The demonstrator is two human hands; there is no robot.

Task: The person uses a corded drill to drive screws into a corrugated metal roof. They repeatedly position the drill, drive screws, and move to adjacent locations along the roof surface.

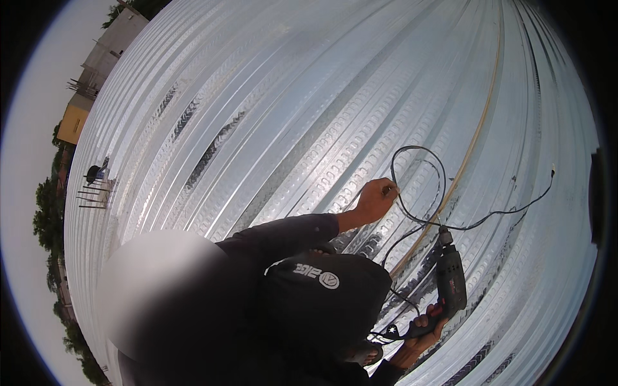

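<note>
My right hand (425,325) grips the handle of a dark power drill (452,276), whose chuck (445,237) points away from me over the metal roofing sheets. Off to its upper left, my left hand (374,202) is closed, thumb and fingers pressed together. A small dark spot shows at those fingertips; what it is I cannot make out. A black cord (420,148) makes a loop right beside these fingers, passes the chuck and trails right to a thin, pale-tipped end. Another stretch of cord runs down toward the drill's handle.
Ribbed, shiny metal sheets (270,128) spread all around. A tan line (484,116), like a hose or rope, runs lengthwise across them. Dark cloth with a pale print (322,283) and a sandalled foot (367,354) are close below. Rods (93,196) stick up at the left edge.
</note>
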